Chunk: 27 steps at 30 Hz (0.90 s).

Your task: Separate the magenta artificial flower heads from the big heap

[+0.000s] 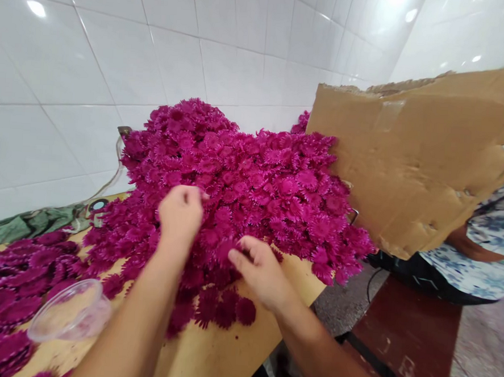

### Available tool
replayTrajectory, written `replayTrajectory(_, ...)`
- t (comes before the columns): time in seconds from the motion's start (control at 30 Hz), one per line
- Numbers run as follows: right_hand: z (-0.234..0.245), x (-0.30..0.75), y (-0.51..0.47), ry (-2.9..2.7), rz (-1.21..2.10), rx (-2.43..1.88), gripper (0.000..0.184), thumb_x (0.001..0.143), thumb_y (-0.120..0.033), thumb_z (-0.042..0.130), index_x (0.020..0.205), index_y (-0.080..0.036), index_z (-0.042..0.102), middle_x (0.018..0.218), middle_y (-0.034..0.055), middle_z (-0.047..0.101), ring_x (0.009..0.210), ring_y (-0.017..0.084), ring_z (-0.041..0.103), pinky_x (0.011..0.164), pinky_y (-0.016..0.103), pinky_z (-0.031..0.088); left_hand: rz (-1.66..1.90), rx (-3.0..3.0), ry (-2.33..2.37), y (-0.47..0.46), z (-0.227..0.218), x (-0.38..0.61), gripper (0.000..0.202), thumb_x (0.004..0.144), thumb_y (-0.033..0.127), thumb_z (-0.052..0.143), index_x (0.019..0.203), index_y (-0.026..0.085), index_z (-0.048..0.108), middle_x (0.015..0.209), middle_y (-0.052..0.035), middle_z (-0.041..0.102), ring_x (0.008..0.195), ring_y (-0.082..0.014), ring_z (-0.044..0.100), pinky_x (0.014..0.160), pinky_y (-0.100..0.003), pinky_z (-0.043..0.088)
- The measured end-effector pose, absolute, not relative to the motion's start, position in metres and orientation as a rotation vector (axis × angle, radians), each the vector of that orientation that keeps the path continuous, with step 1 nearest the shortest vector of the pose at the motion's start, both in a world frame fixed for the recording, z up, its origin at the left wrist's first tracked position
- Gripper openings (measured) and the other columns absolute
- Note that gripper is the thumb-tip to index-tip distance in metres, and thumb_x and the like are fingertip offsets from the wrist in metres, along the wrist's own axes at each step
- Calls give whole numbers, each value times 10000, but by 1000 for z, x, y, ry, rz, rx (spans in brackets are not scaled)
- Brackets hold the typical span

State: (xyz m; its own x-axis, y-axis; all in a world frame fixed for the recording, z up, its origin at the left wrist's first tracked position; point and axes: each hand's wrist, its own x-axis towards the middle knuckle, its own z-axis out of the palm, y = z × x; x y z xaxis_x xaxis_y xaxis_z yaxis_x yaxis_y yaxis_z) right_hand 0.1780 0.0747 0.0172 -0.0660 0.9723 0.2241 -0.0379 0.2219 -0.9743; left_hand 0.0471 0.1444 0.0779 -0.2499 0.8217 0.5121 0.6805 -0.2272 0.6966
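Note:
A big heap of magenta flower heads covers a yellowish tabletop against a white tiled wall. My left hand rests on the heap with its fingers curled and pinched at a flower head. My right hand lies at the heap's near edge, fingers bent and pinching into the blooms. A few loose flower heads lie between my arms on the table.
A clear plastic cup lies on its side at the lower left, beside a flatter spread of flowers. A torn cardboard sheet stands at the right, with a person in patterned cloth behind it. Green leaves lie by the wall.

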Motion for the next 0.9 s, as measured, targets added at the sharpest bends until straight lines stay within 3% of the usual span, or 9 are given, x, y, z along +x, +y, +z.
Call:
replayTrajectory(0.07,9,181,71,-1340,1119,-1018,172,690,-317,562,629,-172,490,590,-33,465,577,94,398,564,234,333,1561,1754,1989,159,87,28,284,772,247,381,839,129,630,840,-76,672,805,-191,611,810,-330,456)
replayTrajectory(0.17,8,190,76,-1233,1178,-1000,166,646,-322,605,691,-173,547,651,-16,531,625,114,447,623,255,366,1318,2090,2028,168,87,11,418,690,178,458,1075,45,555,1063,-149,603,1029,-255,542,936,-374,401)
replayTrajectory(0.27,15,196,83,-1187,1197,-969,227,628,-377,616,690,-169,549,636,-21,516,599,105,424,603,248,354,1155,2314,2005,166,74,13,445,639,157,494,1067,56,564,1147,-155,543,1170,-296,432,1006,-390,338)
replayTrajectory(0.4,16,193,86,-1252,1124,-1009,372,638,-495,576,524,-183,408,505,-59,342,500,71,290,484,222,248,957,2490,1908,155,64,19,248,760,290,430,782,179,651,956,-105,624,1021,-274,542,925,-391,409)
replayTrajectory(0.53,9,192,89,-1180,1101,-1079,487,640,-622,503,496,-208,288,490,-73,229,464,60,196,447,236,167,1065,2498,1802,134,73,29,272,780,332,429,810,177,650,908,-102,644,906,-251,582,843,-372,443)
replayTrajectory(0.6,9,192,91,-1163,1123,-1063,511,626,-664,489,499,-206,300,489,-73,232,460,57,189,448,238,165,1087,2479,1595,121,76,40,259,773,336,455,845,181,648,890,-74,658,864,-219,593,819,-343,448)
replayTrajectory(0.73,14,190,94,-1155,1180,-1022,547,580,-712,501,510,-193,342,486,-76,239,460,53,197,449,230,162,809,2364,1248,100,72,62,212,771,309,475,800,207,659,794,-22,684,747,-171,610,714,-288,464)
replayTrajectory(0.9,15,190,93,-1092,1287,-984,549,581,-733,478,559,-195,373,471,-83,260,438,56,219,431,229,174,725,2434,1290,94,66,70,192,765,226,461,762,220,653,782,-15,684,726,-161,604,684,-273,441)
